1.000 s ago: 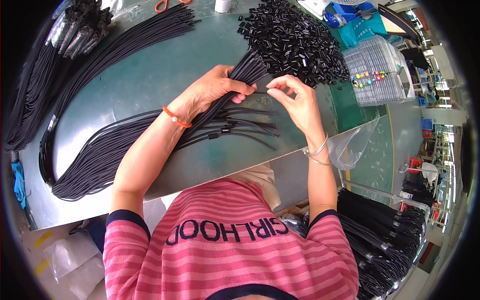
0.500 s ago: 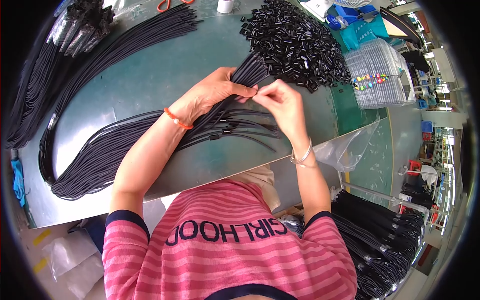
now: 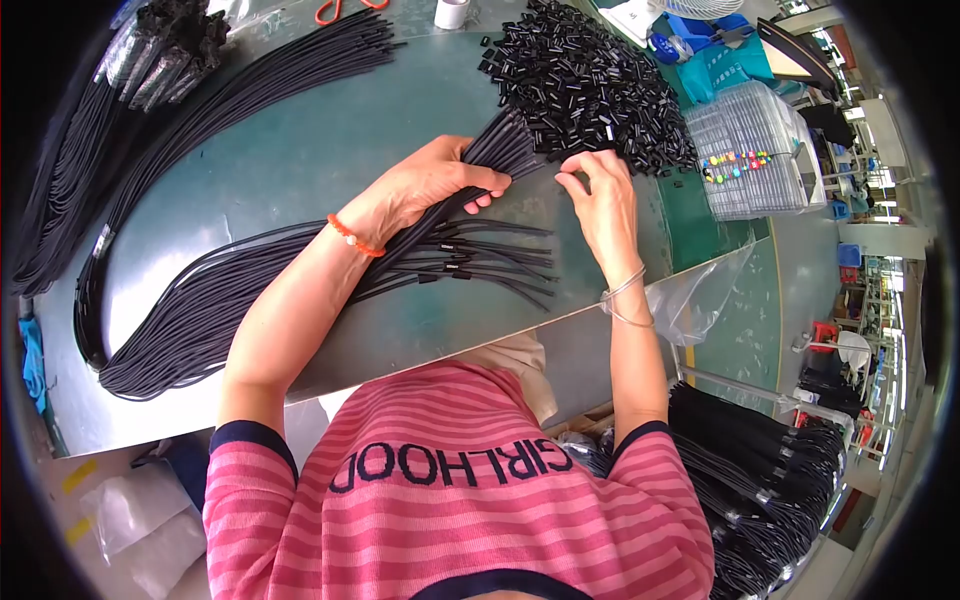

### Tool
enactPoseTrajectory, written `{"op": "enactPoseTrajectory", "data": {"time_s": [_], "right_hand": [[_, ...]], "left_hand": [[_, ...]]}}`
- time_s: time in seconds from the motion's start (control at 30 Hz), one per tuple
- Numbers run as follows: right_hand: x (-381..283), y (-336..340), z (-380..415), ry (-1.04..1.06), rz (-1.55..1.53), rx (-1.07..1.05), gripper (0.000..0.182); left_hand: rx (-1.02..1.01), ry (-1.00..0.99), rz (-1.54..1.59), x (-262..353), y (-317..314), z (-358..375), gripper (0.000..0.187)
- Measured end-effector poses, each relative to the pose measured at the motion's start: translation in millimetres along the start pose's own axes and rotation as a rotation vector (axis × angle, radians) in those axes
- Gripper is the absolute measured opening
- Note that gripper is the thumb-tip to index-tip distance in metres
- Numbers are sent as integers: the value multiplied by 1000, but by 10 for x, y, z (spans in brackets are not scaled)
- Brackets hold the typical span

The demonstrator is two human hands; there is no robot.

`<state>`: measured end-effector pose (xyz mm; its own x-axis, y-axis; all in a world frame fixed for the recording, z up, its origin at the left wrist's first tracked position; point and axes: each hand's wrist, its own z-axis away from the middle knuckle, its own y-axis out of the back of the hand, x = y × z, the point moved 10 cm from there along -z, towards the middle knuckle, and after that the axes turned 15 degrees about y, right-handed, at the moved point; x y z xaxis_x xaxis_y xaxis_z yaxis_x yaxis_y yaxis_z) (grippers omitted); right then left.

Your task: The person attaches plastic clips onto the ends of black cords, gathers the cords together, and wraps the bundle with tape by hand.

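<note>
My left hand [image 3: 448, 180] is wrapped round a thick bundle of black cables [image 3: 500, 145], whose ends fan out toward the upper right. My right hand [image 3: 603, 195] is at the lower edge of a heap of small black tube pieces [image 3: 590, 85]. Its thumb and index finger stand a little apart, and I see nothing between them. Below my left hand, more black cables [image 3: 220, 300] lie looped on the table, several with small printed black sleeves [image 3: 455, 267] near their ends.
Another cable bundle [image 3: 270, 85] curves along the table's [image 3: 390, 100] far left side. At the back are orange-handled scissors [image 3: 345, 10] and a white cup [image 3: 451, 13]. A clear plastic drawer box [image 3: 755, 150] stands right. Black cables [image 3: 755, 480] hang on a rack below right.
My right hand has left the spot beside my left fingers and moved right to the heap's edge, its fingers parting. My left hand still grips the bundle in place.
</note>
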<state>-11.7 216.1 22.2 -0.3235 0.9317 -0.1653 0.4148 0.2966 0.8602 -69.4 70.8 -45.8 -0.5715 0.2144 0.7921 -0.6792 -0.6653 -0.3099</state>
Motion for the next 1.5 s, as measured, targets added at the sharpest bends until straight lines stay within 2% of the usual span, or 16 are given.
{"op": "enactPoseTrajectory", "data": {"time_s": [0.07, 0.17, 0.2, 0.3, 0.47, 0.6, 0.7, 0.87, 0.97, 1.0, 1.07, 1.1, 1.2, 1.27, 1.33, 1.5], "right_hand": [[28, -103, 43, -24, -44, -62, 11], [94, -262, 142, -207, -443, -60, 11], [96, -245, 128, -209, -443, -58, 11], [222, -373, 251, -598, -1364, 282, 9], [149, -451, 219, -577, -1452, 218, 10], [193, -407, 183, -493, -1363, 95, 11], [116, -371, 118, -356, -1279, 7, 10], [37, -177, -26, -226, -1121, 11, 8], [-322, 41, -147, 69, -556, -107, 7], [-447, -15, -117, 69, -556, -106, 7], [-1073, 9, -31, 486, -155, -58, 9], [-1097, 18, -7, 485, -156, -58, 9], [-895, -86, -2, 188, -487, -111, 9], [-302, 146, -4, 22, -155, 61, 8], [52, 243, 37, -15, 149, 80, 8], [117, 138, 23, 12, 120, 41, 9]], "left_hand": [[-7, -9, -3, -30, 9, -4, 17], [-16, -9, -6, -29, -8, -16, 17], [-17, -8, -8, -21, -6, -21, 17], [-18, -20, -63, -13, -21, -21, 18], [7, -11, -32, -39, 8, -33, 18], [-8, -29, -43, -20, -3, -31, 19], [-9, -29, -4, -18, 3, -18, 19], [19, -26, -105, -20, -7, -31, 19], [-21, -52, -11, -6, -37, -19, 17], [-22, -52, -12, -10, -29, -26, 17], [-48, -49, -4, -38, -24, -42, 16], [-61, -47, 0, -47, -28, -46, 16], [-49, -55, -6, 2, -38, -16, 16], [-44, -62, -3, 21, -50, 6, 17], [-23, -39, -2, 7, -52, 8, 18], [-13, -23, -18, -3, -35, -2, 17]]}}
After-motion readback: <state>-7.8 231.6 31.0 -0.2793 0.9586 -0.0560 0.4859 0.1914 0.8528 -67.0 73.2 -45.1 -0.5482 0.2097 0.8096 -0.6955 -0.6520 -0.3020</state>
